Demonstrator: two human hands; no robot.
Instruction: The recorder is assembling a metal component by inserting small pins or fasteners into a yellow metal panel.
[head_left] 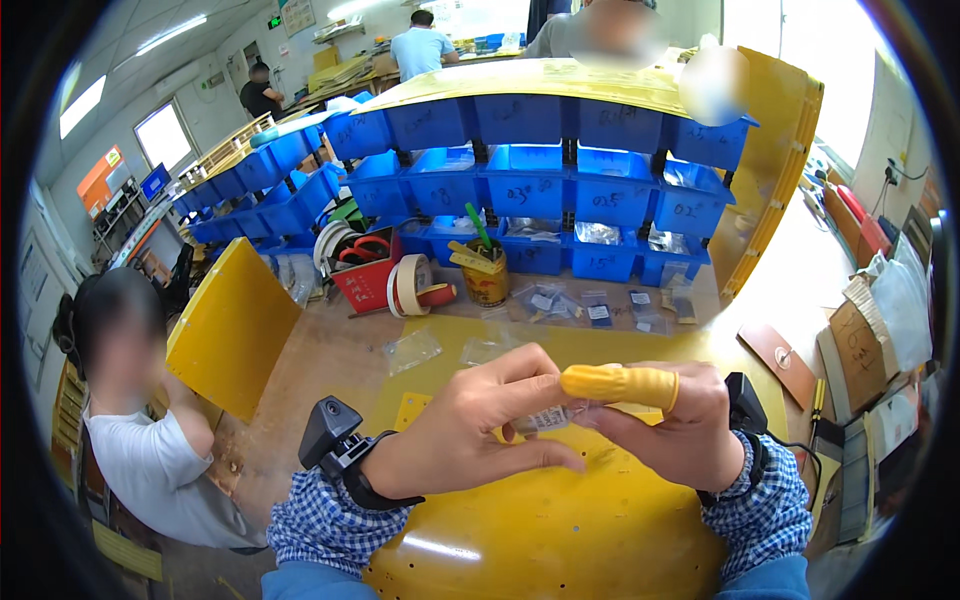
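Note:
A small clear plastic bag with a printed white label is between my two hands, over a yellow perforated board. My right hand pinches one end of the bag between thumb and index finger. A yellow finger cot covers that index finger. My left hand has its fingers curled around the bag's other end, its thumb stretched out below. Its index fingertip meets the finger cot. The bag's contents are hidden by my fingers.
Blue bins stand in rows behind the table. Before them are a red box, tape rolls, a tin of tools and small clear bags. A person sits at left beside an upright yellow panel.

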